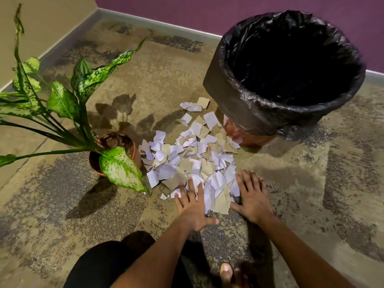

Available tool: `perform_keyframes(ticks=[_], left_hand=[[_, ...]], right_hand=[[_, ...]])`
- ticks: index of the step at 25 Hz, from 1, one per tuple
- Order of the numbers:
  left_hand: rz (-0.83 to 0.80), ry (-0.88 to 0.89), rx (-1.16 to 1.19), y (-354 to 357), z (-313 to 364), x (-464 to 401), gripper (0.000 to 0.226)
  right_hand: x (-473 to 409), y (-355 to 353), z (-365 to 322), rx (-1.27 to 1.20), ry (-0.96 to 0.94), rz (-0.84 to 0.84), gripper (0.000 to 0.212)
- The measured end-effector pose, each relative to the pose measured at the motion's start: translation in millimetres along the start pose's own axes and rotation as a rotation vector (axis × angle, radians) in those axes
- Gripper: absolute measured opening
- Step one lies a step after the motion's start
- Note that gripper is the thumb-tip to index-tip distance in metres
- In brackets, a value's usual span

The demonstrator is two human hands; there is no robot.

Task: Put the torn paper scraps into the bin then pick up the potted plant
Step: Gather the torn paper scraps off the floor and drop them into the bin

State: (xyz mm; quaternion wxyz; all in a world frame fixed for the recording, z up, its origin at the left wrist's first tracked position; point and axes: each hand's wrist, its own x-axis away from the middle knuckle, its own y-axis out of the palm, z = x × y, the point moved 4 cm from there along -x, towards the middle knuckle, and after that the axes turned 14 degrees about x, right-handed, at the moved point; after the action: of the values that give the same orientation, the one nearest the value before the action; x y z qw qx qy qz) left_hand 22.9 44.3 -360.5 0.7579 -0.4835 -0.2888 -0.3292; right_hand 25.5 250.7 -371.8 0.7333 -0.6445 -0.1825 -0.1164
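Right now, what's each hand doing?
Left hand: open, fingers spread flat on the near edge of the scraps.
Right hand: open, flat at the pile's right edge, holding nothing.

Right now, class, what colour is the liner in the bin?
Black: the liner shows best in the head view.

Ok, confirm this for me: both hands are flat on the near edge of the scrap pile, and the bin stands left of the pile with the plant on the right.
One thing is swapped. In the head view the bin stands right of the scrap pile, and the potted plant is on the left. The left hand and right hand do lie flat at the pile's near edge.
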Motion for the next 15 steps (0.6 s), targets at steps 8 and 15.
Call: perform_keyframes(ticks=[8,15], left_hand=[[-0.123,-0.059,-0.047,-6.1,4.1,-1.2,0.133],[-0.126,-0.064,-0.053,-6.4,7.2,0.1,0.131]], right_hand=[[-3.6,2.2,-0.2,0.015,-0.039,-0.047,0.098],[-6.3,-6.3,2.7,-0.023,-0.084,-0.185,0.131]])
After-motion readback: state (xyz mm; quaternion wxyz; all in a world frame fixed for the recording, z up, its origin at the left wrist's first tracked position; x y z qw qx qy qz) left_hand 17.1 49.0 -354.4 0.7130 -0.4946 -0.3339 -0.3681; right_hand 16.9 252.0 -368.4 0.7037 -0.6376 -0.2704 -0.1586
